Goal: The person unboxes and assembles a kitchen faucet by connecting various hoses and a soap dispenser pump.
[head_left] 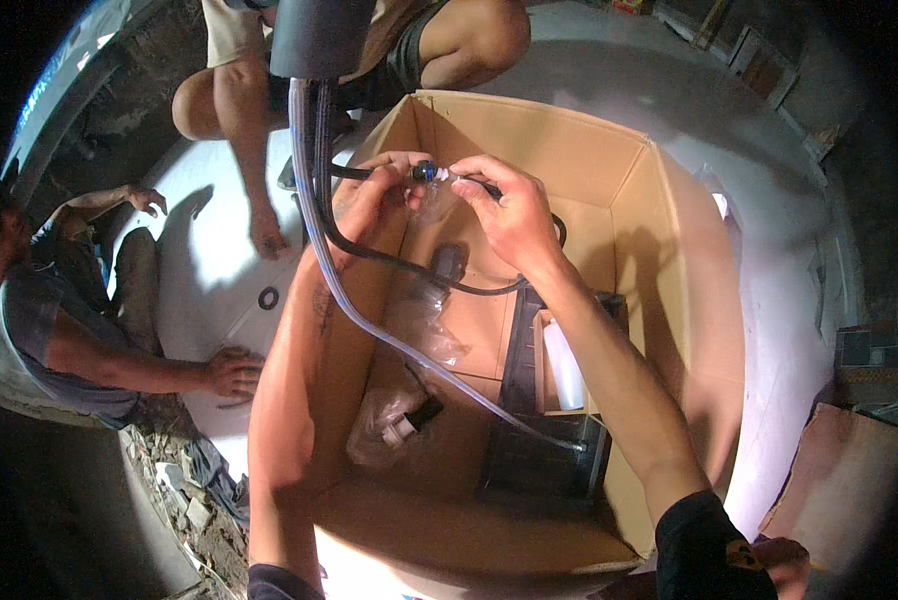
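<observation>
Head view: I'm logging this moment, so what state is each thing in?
Blue-and-black connector: held, whether fully joined unclear
Left hand: closed on the connector
Right hand: pinching the black hose
Cardboard box: open at the top
Clear hose: curving down into the box
White cylinder: lying in a smaller open box
Clear plastic bags: crumpled
Black ring: lying flat

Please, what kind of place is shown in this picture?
Probably a rough work area, perhaps a building or repair site. Loose debris lies at the lower left, and another person crouches or sits beyond a large open cardboard box with bagged parts inside.
</observation>
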Motion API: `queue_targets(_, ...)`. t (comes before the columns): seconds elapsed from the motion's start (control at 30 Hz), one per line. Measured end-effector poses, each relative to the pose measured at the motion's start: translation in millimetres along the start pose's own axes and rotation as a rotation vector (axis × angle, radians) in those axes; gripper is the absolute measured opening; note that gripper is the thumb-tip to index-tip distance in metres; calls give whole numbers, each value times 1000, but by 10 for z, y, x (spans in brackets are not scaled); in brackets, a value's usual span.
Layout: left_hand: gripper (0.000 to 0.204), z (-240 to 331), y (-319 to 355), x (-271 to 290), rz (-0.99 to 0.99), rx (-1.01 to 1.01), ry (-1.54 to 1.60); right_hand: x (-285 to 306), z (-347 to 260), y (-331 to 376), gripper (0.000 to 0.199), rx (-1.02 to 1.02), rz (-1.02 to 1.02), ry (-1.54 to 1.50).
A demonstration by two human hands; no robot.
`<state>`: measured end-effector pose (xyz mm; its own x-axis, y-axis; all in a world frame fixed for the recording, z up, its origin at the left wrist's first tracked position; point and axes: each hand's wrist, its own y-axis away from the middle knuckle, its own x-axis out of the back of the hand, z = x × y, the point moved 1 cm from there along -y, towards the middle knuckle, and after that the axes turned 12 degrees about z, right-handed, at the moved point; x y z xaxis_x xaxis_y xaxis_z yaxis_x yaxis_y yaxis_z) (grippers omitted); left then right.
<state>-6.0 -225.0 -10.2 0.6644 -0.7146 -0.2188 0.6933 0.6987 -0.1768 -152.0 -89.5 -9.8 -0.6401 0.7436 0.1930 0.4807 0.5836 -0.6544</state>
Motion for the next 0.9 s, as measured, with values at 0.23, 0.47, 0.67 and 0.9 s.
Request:
queue_targets(0.23, 29, 236, 199, -53, -57, -109, -264, 24, -110, 61, 12, 123, -19, 44)
queue_targets(0.47, 22, 366, 433, -155, 79, -97, -358, -53, -212, 134, 34, -33, 78, 168)
queue_targets(0.67, 19, 413, 493, -240, 31, -37, -204, -203, -358, 221, 26, -223, 13, -431)
queue_targets(0.9, 27, 331, 634, -260, 27, 51, -14, -118, -512, 238, 12, -232, -13, -444)
